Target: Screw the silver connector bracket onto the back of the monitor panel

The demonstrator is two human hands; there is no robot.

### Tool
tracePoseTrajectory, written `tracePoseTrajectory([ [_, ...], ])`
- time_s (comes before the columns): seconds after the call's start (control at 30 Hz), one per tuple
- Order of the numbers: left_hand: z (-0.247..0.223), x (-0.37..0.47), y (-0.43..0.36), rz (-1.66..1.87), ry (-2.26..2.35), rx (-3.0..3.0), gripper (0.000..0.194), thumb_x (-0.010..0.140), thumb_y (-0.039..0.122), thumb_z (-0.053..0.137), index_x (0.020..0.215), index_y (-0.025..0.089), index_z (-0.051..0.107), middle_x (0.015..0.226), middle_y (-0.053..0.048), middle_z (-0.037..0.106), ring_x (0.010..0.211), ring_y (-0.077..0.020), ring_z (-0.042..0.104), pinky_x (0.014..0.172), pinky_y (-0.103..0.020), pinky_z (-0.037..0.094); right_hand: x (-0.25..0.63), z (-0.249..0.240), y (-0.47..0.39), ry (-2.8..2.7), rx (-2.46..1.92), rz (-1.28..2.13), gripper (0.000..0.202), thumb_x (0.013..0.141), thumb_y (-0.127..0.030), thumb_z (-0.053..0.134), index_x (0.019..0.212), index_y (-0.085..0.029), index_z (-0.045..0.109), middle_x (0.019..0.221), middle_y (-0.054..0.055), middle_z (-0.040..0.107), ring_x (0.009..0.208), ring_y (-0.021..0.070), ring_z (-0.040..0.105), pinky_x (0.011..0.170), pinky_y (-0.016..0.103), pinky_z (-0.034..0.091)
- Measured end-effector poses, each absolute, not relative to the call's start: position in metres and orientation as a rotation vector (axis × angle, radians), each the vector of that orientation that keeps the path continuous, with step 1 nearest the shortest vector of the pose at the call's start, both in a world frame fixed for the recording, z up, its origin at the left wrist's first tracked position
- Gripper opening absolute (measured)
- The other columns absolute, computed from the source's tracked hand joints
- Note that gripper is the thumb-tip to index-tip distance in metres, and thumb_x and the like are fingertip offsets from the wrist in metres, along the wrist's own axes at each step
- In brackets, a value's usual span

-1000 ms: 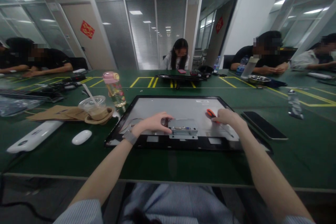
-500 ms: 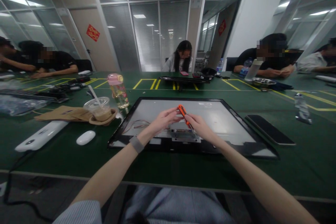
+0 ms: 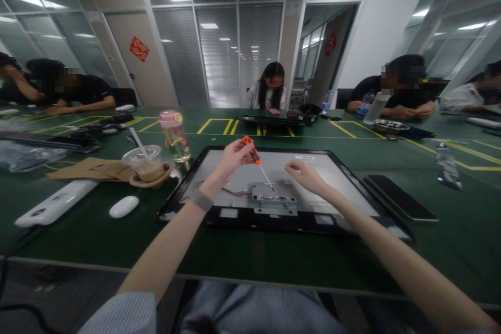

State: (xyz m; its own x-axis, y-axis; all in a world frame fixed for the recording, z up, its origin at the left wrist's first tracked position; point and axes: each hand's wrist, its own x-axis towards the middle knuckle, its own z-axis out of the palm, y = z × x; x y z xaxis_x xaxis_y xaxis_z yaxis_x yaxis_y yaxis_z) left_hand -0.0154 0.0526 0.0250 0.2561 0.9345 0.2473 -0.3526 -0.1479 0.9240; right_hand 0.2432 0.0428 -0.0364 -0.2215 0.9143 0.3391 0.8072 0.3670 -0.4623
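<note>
My left hand (image 3: 234, 159) grips the orange and black handle of a screwdriver (image 3: 252, 152). The screwdriver's thin shaft slants down to the right, its tip over the metal box (image 3: 274, 200). That box, with ports on its near side and wires at its left, sits on the grey back of a flat panel (image 3: 324, 177) with a black frame. Over the panel, right of the screwdriver, is my right hand (image 3: 304, 175), its fingers curled together; whether something small is between them is hidden.
Left of the panel are a pink-lidded bottle (image 3: 175, 135), an iced drink cup (image 3: 145, 163), a white mouse (image 3: 124, 207) and a white power strip (image 3: 57, 203). A black phone (image 3: 401, 197) lies at the right. Several people sit around the green table (image 3: 250, 255).
The screwdriver has passed from my right hand to my left and moved left. My right hand has drawn away from it to the right, uncovering the metal box.
</note>
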Motion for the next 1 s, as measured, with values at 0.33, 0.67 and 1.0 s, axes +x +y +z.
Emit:
tracePoseTrajectory([
  [0.33, 0.002, -0.014, 0.038, 1.401, 0.776, 1.548, 0.047, 0.073, 0.031, 0.084, 0.113, 0.019, 0.064, 0.078, 0.004, 0.063, 0.058, -0.0133, 0.069, 0.047, -0.023, 0.060, 0.282, -0.079, 0.053, -2.258, -1.622, 0.088, 0.038, 0.099, -0.024, 0.050, 0.133, -0.014, 0.065, 0.147, 0.020, 0.061, 0.138, 0.0306, 0.057, 0.118, 0.047, 0.040],
  [0.67, 0.006, -0.013, 0.026, 1.529, 0.843, 1.665, 0.042, 0.069, 0.031, 0.086, 0.106, 0.018, 0.070, 0.076, 0.004, 0.060, 0.057, -0.0083, 0.063, 0.050, -0.017, 0.056, 0.279, -0.079, 0.051, -2.342, -1.678, 0.001, 0.045, 0.103, -0.024, 0.041, 0.141, -0.009, 0.058, 0.152, 0.022, 0.056, 0.142, 0.0320, 0.052, 0.118, 0.049, 0.038],
  [1.0, 0.002, -0.012, 0.025, 1.507, 0.839, 1.682, 0.043, 0.071, 0.032, 0.086, 0.108, 0.018, 0.069, 0.079, 0.004, 0.060, 0.059, -0.0092, 0.065, 0.052, -0.019, 0.057, 0.273, -0.077, 0.042, -2.371, -1.706, -0.070, 0.045, 0.104, -0.022, 0.038, 0.142, -0.011, 0.059, 0.152, 0.021, 0.056, 0.141, 0.0323, 0.053, 0.116, 0.050, 0.041],
])
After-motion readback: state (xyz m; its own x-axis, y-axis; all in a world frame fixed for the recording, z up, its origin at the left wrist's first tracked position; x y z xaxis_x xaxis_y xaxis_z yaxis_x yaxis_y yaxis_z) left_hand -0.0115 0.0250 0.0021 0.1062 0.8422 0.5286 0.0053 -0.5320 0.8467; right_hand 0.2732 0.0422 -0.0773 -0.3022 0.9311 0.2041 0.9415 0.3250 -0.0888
